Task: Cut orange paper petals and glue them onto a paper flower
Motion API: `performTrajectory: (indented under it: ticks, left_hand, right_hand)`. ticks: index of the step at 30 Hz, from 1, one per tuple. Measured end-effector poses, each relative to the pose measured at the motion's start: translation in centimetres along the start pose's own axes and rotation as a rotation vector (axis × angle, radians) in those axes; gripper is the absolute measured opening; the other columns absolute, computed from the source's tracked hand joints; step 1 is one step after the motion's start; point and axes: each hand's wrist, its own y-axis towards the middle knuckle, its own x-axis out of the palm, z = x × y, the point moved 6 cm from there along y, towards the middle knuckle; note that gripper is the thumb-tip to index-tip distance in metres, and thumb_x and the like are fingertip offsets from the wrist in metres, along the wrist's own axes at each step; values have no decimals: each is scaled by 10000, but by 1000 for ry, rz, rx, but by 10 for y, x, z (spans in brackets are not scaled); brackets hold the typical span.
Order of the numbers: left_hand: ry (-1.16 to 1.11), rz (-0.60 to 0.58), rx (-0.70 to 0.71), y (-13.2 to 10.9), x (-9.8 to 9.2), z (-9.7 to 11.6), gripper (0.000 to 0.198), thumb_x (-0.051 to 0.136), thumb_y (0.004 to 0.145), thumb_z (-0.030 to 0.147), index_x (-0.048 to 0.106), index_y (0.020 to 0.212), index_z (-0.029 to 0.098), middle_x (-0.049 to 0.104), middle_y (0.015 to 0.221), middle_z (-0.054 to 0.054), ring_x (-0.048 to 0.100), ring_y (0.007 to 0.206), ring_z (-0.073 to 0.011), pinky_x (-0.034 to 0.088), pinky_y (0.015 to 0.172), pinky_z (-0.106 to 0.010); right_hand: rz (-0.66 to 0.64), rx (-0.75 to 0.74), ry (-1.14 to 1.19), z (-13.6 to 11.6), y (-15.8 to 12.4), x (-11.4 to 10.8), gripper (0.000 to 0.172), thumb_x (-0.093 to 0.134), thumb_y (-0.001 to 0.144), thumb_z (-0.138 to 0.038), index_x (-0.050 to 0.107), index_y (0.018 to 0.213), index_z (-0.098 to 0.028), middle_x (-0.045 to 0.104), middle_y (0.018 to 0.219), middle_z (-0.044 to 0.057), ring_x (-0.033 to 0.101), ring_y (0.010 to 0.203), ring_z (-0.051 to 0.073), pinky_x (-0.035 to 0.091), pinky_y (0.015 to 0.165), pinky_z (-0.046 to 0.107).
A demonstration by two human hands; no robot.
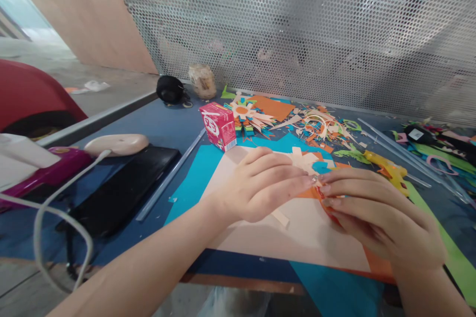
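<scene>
My left hand [260, 185] reaches in from the left over a sheet of pale paper [253, 237]. Its long fingers point right and lie close together, with the thumb hidden. Their tips meet those of my right hand [379, 213] at a small spot, and what they pinch there is hidden. In my right hand's curled fingers is an orange piece with a red edge [324, 199], mostly covered. Just beyond the fingertips are pale paper strips [299, 157] and a blue paper scrap [320, 166]. A loose pale strip [280, 219] rests on the sheet below my left hand.
A pink box [218, 126] stands behind the sheet. Paper flowers [243, 111] and cut scraps [320, 124] lie at the back. At right are a yellow glue gun [388, 171] and clear glue sticks [412, 158]; at left, a black phone [126, 190] and a white cable [40, 237].
</scene>
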Motion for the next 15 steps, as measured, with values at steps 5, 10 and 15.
performTrajectory:
  ticks: [5,10,15]
  left_hand:
    - [-17,-6,-33,3,0,0,223,544,832,69,528,1045,133,722,916,-80,647,890,-175,499,770,-322]
    - [-81,43,-48,4,-1,-1,283,534,815,19,513,1077,126,720,939,-97,653,906,-164,525,810,-326]
    - [-131,66,-48,4,-1,-2,385,529,813,8,458,1174,124,715,981,-119,650,930,-173,531,826,-348]
  right_hand:
    - [91,-36,-45,-1,9,-4,259,621,754,-17,616,957,-178,694,846,62,673,888,200,599,760,335]
    - [195,38,-75,5,10,-7,293,638,744,-57,622,976,-235,700,820,36,679,844,214,593,721,366]
    - [209,40,-56,7,7,-7,306,671,735,-125,617,1014,-239,688,832,45,668,840,230,573,730,388]
